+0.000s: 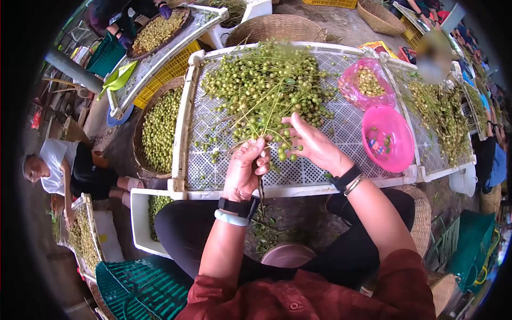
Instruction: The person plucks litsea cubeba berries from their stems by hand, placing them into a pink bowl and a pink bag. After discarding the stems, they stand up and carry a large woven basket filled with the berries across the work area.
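My left hand (245, 166) is closed around the stems of a bunch of green fruit stalks (262, 126), just above the front edge of a white mesh rack (320, 175). The bare stem ends hang down below the fist. My right hand (318, 148) is held open beside the bunch, thumb raised and fingers stretched toward the small round green fruits (282, 152). Behind both hands, a large heap of fruiting stalks (256, 77) covers the rack. A few loose fruits (214, 156) lie on the mesh to the left.
On the rack's right are a pink bowl (404, 159) and a pink plastic bag (348, 92) of picked fruits. A woven basket (140, 152) of green fruits stands left, above a white box (137, 226). One person (56, 165) sits left; another's purple-gloved hand (165, 10) is top left.
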A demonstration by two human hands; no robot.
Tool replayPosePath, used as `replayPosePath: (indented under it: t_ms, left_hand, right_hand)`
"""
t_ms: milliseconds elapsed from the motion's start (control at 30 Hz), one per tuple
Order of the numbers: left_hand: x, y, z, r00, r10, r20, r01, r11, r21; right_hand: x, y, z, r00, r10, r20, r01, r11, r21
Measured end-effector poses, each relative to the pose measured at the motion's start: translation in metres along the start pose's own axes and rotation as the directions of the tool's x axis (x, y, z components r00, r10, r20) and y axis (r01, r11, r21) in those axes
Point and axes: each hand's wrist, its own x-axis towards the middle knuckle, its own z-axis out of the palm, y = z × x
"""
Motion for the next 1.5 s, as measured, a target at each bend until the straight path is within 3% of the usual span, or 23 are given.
replayPosePath:
  t_ms: [33,100,133,200,233,267,300,367,467,500,567,600,700,767,933,1033,1100,1167,1233,1333,1367,1433,1500]
  left_hand:
    - [0.001,-0.005,0.002,0.999,0.001,-0.041,0.002,0.998,0.067]
    - [0.001,-0.008,0.017,0.986,0.019,-0.168,0.027,0.964,0.265]
    - [0.003,-0.01,0.017,0.984,0.054,-0.172,-0.001,0.955,0.298]
    - [0.012,-0.015,0.014,0.945,0.175,-0.276,-0.058,0.921,0.386]
    - [0.011,-0.01,0.009,0.961,0.152,-0.232,-0.029,0.886,0.463]
    - [0.017,-0.014,0.005,0.948,0.183,-0.26,-0.061,0.906,0.418]
    - [0.017,-0.012,0.002,0.966,0.149,-0.213,-0.05,0.91,0.413]
    - [0.02,-0.017,0.016,0.955,0.198,-0.219,-0.07,0.872,0.484]
    - [0.024,-0.024,0.033,0.96,0.185,-0.212,-0.023,0.802,0.597]
    - [0.025,-0.024,0.039,0.959,0.173,-0.223,-0.004,0.799,0.602]
    - [0.028,-0.024,0.051,0.96,0.145,-0.242,0.036,0.789,0.613]
    - [0.034,-0.027,0.04,0.961,0.168,-0.22,0.001,0.793,0.61]
    - [0.037,-0.035,0.045,0.957,0.242,-0.16,-0.094,0.782,0.616]
    - [0.033,-0.026,0.047,0.969,0.175,-0.175,-0.046,0.821,0.569]
    - [0.03,-0.021,0.047,0.976,0.161,-0.15,-0.041,0.804,0.593]
    - [0.035,-0.027,0.041,0.966,0.23,-0.115,-0.099,0.747,0.658]
    - [0.027,-0.022,0.064,0.954,0.273,-0.124,-0.061,0.581,0.812]
    - [0.024,-0.022,0.069,0.951,0.253,-0.176,-0.025,0.633,0.774]
    - [0.029,-0.023,0.058,0.96,0.23,-0.161,-0.033,0.661,0.75]
    - [0.032,-0.023,0.057,0.979,0.164,-0.124,-0.043,0.752,0.658]
    - [0.034,-0.025,0.059,0.98,0.151,-0.13,-0.036,0.777,0.629]
    - [0.034,-0.024,0.06,0.988,0.115,-0.102,-0.029,0.788,0.614]
    - [0.035,-0.025,0.06,0.989,0.096,-0.116,-0.006,0.795,0.607]
  right_hand:
    - [0.0,-0.001,0.006,0.998,-0.003,0.061,-0.002,0.997,0.081]
    - [-0.001,-0.01,0.013,0.999,-0.041,0.034,0.043,0.997,-0.058]
    - [0.001,-0.007,0.009,0.989,-0.142,-0.03,0.135,0.976,-0.169]
    - [0.006,-0.005,0.001,0.992,-0.114,-0.049,0.114,0.993,-0.01]
    - [0.005,-0.009,-0.004,0.99,-0.125,-0.069,0.121,0.991,-0.06]
    - [0.0,-0.017,-0.006,0.978,-0.168,-0.126,0.131,0.957,-0.261]
    - [0.019,0.002,-0.016,0.894,-0.443,-0.067,0.336,0.762,-0.554]
    - [-0.005,-0.024,-0.014,0.955,-0.275,-0.107,0.176,0.821,-0.543]
    - [0.002,-0.016,-0.02,0.919,-0.367,-0.145,0.206,0.759,-0.618]
    - [0.005,-0.01,-0.018,0.916,-0.361,-0.177,0.207,0.801,-0.561]
    - [-0.012,-0.033,-0.008,0.957,-0.201,-0.211,0.09,0.893,-0.441]
    - [0.009,-0.006,-0.013,0.866,-0.467,-0.179,0.353,0.823,-0.445]
    - [-0.002,-0.021,-0.014,0.852,-0.498,-0.16,0.318,0.736,-0.597]
    - [-0.006,-0.027,-0.019,0.774,-0.604,-0.188,0.308,0.62,-0.722]
    - [0.003,-0.022,-0.025,0.803,-0.506,-0.314,0.264,0.775,-0.574]
    - [-0.001,-0.022,-0.029,0.794,-0.5,-0.344,0.166,0.724,-0.669]
    - [0.009,-0.009,-0.036,0.724,-0.617,-0.308,0.185,0.604,-0.775]
    - [0.011,-0.011,-0.037,0.751,-0.554,-0.359,0.135,0.661,-0.738]
    - [0.012,-0.013,-0.04,0.854,-0.338,-0.395,0.14,0.881,-0.452]
    - [0.011,-0.015,-0.043,0.834,-0.386,-0.395,0.095,0.804,-0.587]
    - [0.001,-0.027,-0.032,0.879,-0.182,-0.441,0.031,0.945,-0.326]
    - [-0.003,-0.035,-0.033,0.911,-0.075,-0.405,0.024,0.991,-0.129]
    - [0.009,-0.019,-0.046,0.849,-0.33,-0.412,0.111,0.875,-0.472]
